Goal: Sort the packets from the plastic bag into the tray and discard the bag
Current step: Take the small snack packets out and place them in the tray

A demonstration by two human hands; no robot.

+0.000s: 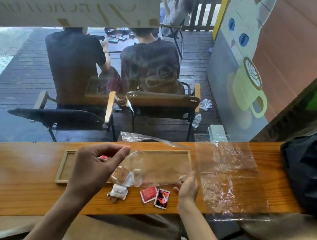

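Pinching the clear plastic bag [151, 168] at its 9 and 3 o'clock edges, the left hand [94, 163] and right hand [189, 188] hold it above the wooden tray [64, 166]. Red and white packets [147, 194] lie on the wooden surface [6, 173] at the tray's 6 o'clock, facing a window with unreadable mirrored lettering.

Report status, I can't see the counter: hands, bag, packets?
Left hand pinching clear plastic bag over wooden tray. Right hand holds the bag's other end. Two red packets and white packet loose on counter.
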